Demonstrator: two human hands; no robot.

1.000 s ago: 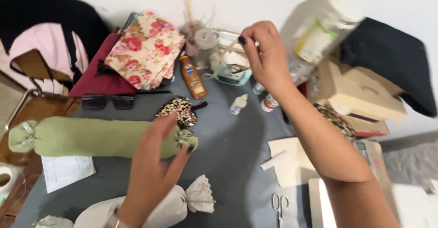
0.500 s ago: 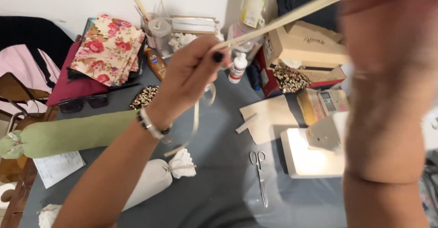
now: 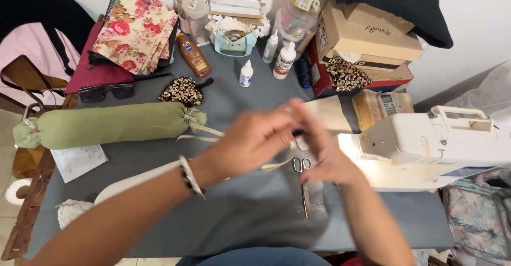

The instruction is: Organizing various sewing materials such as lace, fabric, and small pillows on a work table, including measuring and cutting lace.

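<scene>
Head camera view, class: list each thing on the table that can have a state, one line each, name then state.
Scissors: lying flat, blades shut.
Green bolster: lying down, ends tied.
Sunglasses: unfolded.
Ribbon: loose, beside both hands.
Glue bottles: upright, capped.
Left hand: blurred, grip unclear.
Right hand: blurred, grip unclear.

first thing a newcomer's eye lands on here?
The two hands meeting mid-table, left hand and right hand, pinching a pale ribbon just above the scissors. Next, the long green bolster lying at left, and the white sewing machine at right.
</scene>
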